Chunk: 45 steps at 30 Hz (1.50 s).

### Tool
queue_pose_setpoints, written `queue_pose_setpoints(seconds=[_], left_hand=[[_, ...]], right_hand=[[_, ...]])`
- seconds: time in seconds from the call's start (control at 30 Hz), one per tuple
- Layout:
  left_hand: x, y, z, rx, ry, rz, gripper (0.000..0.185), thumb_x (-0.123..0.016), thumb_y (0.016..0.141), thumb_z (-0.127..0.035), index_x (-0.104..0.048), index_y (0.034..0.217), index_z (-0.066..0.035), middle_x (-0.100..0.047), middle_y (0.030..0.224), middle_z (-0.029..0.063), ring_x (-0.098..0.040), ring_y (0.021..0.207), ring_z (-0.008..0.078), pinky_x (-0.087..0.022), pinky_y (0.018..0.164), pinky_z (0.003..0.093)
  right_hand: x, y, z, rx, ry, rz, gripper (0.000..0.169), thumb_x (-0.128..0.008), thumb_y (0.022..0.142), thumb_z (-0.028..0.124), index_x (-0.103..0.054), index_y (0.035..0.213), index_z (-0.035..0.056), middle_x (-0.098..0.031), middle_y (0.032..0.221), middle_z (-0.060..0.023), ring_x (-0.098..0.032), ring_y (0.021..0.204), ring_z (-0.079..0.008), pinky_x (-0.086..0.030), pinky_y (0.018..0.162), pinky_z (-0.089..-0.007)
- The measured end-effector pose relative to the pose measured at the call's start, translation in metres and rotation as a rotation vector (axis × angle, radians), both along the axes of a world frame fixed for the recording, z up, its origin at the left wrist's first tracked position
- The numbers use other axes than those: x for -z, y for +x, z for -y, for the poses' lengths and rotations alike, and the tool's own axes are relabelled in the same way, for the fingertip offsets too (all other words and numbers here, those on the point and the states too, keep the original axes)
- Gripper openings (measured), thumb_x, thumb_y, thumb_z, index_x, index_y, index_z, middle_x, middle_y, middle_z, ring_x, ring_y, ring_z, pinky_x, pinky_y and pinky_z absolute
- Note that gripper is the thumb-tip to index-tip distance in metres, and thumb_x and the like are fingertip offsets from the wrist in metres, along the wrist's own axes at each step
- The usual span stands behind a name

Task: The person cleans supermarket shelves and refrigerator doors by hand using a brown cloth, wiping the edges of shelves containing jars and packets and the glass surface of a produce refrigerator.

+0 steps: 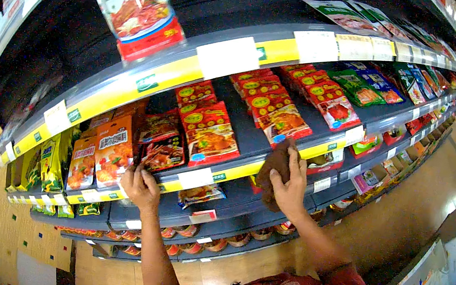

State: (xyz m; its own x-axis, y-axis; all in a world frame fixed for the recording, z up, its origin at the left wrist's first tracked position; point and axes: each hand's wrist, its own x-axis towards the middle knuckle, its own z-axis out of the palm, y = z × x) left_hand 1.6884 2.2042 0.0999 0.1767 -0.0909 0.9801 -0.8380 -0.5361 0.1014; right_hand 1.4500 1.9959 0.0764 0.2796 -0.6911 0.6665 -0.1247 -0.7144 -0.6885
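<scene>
My right hand [290, 185] grips a brown cloth [272, 178] at the front edge of a store shelf, just below a row of red seasoning packets [282, 119]. At the same shelf's front edge, to the left, my left hand [141, 185] rests with curled fingers beside an orange seasoning packet [115, 150]; whether it pinches anything there is hidden. Dark packets [163, 152] lie just above its fingertips. Between my hands, more red packets [209, 133] lie in an overlapping row behind a yellow price strip [250, 170].
A white and red pouch [141, 10] stands at the upper shelf's edge. Green and blue packets [362, 85] lie farther right. Lower shelves hold round tubs [217, 245] and small boxes [366, 181]. Yellow-green packets [51, 158] stand at left.
</scene>
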Motion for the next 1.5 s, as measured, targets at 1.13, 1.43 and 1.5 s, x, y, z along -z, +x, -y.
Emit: queue_pose_setpoints(seconds=[1.13,1.43,1.5], left_hand=[[-0.005,0.000,-0.006,0.111,0.039,-0.053,0.018,-0.053,0.077,-0.010,-0.062,0.089,0.000,-0.056,0.086,0.0175,-0.051,0.075,0.0324,-0.039,0.066,0.0411],[-0.003,0.002,-0.007,0.075,0.061,0.004,0.017,-0.054,0.076,-0.008,-0.061,0.088,0.001,-0.057,0.086,0.0182,-0.051,0.076,0.0322,-0.039,0.068,0.0406],[-0.007,-0.002,-0.007,0.074,0.059,-0.016,0.017,-0.053,0.077,-0.009,-0.062,0.087,0.001,-0.057,0.087,0.0179,-0.052,0.077,0.0319,-0.039,0.068,0.0407]], right_hand=[[0.026,0.011,-0.103,-0.891,1.251,0.195,0.048,-0.059,0.068,0.005,-0.052,0.116,0.0009,-0.063,0.094,-0.0113,-0.062,0.078,-0.0216,-0.049,0.076,-0.0335],[0.050,0.002,-0.080,-1.195,1.656,0.657,0.053,-0.056,0.067,0.029,-0.053,0.111,0.0002,-0.061,0.101,-0.0178,-0.059,0.088,-0.0340,-0.046,0.084,-0.0447],[0.054,-0.003,-0.075,-1.220,1.732,0.694,0.053,-0.054,0.068,0.032,-0.054,0.111,0.0000,-0.061,0.102,-0.0181,-0.059,0.089,-0.0352,-0.045,0.085,-0.0455]])
